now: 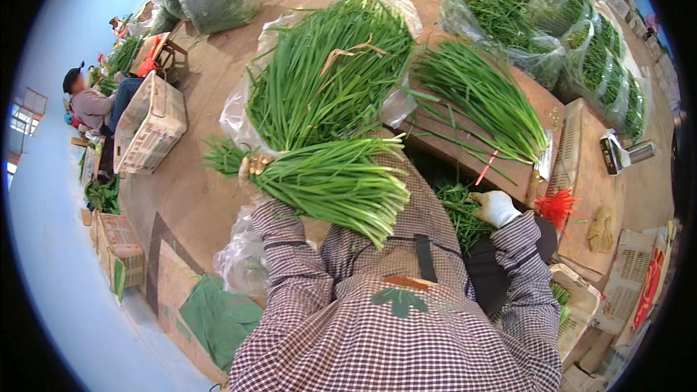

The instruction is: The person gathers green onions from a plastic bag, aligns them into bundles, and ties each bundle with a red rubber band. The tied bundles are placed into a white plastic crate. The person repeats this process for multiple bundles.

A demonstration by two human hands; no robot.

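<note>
My left hand [257, 164] is closed around a bundle of garlic chives [337, 179], whose pale cut ends point right, above my lap. My right hand [493, 208], in a white glove, is low at my right side, at a heap of loose green leaves [463, 212]; whether its fingers grip any leaves is not clear. A large pile of chives [332, 71] fills an open plastic bag in front of me. More chives [484, 92] lie on a wooden board [520, 174] at the right, with a red-and-white strip [487, 167] by their stems.
Red ties [556, 207], a glove [600, 230] and a black box [611, 155] are on the right-hand bench. Filled plastic bags [544, 60] stand behind. At the left, a person [92, 100] sits near a plastic crate [155, 125]. A green cloth [218, 318] lies at lower left.
</note>
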